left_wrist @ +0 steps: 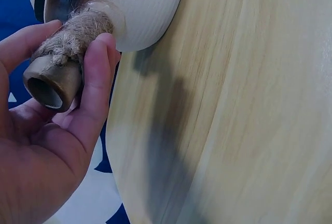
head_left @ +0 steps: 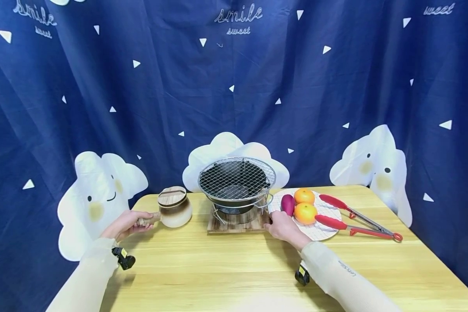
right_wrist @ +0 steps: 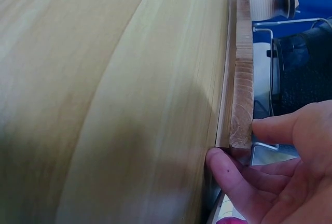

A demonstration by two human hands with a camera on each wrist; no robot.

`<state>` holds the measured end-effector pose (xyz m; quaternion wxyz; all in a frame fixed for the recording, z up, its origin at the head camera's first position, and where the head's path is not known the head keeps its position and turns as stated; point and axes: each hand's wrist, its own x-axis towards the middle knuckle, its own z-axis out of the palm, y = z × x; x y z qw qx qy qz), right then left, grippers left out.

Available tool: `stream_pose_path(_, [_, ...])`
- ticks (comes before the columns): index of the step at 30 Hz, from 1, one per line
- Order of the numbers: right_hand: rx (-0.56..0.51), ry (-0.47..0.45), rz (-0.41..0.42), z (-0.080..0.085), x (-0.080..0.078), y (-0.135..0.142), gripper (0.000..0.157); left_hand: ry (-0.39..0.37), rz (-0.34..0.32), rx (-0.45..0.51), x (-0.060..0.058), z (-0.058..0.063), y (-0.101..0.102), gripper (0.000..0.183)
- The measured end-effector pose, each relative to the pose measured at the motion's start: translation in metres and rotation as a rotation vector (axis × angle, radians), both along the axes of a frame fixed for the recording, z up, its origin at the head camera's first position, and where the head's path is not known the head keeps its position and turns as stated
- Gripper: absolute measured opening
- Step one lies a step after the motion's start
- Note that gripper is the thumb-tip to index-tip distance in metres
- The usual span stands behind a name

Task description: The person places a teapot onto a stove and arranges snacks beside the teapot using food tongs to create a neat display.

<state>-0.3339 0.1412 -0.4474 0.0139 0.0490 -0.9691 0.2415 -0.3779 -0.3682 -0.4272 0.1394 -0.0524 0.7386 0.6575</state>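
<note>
Curtain (head_left: 203, 102): white lettering (head_left: 238, 14) reads "smile" over "sweet" at upper left and again at upper centre; "sweet" alone is legible at upper right. Right sleeve (head_left: 335, 277): dark lettering (head_left: 347, 268) runs along the forearm, too small to read. Yellow labels (head_left: 124, 252) on the wrist cameras (head_left: 127, 262): illegible.

The table (head_left: 218, 260) is showing smooth wood grain. Near its far left corner, a glazed, ceramic-looking pot (head_left: 176, 215) is wearing a wooden lid (head_left: 172, 198); rough twine (left_wrist: 78, 32) is wrapping its handle (left_wrist: 58, 79). Toward the far edge, metal mesh (head_left: 238, 175) is topping a metal grill (right_wrist: 306, 63) above a wooden board (right_wrist: 242, 79). Tongs (head_left: 333, 223) by the right edge are pairing plastic-looking red with metal. The cloth curtain (head_left: 171, 91) is shining softly.
</note>
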Motion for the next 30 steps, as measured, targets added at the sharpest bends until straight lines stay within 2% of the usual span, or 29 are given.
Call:
stream_pose_path(12, [-0.005,0.012,0.002,-0.0038,0.0002,-0.0003,0.019,0.004,-0.021,0.035,0.0004,-0.0058,-0.0040,0.013])
stream_pose_path(20, [0.013,0.020,-0.004,-0.0027,-0.0017,0.0029,0.020,0.017,-0.023,0.038,-0.0031,-0.0037,-0.0001,0.008])
stream_pose_path(30, [-0.006,0.030,0.011,-0.0058,0.0003,0.0001,0.022,0.040,-0.041,0.048,0.0010,-0.0089,-0.0036,0.011])
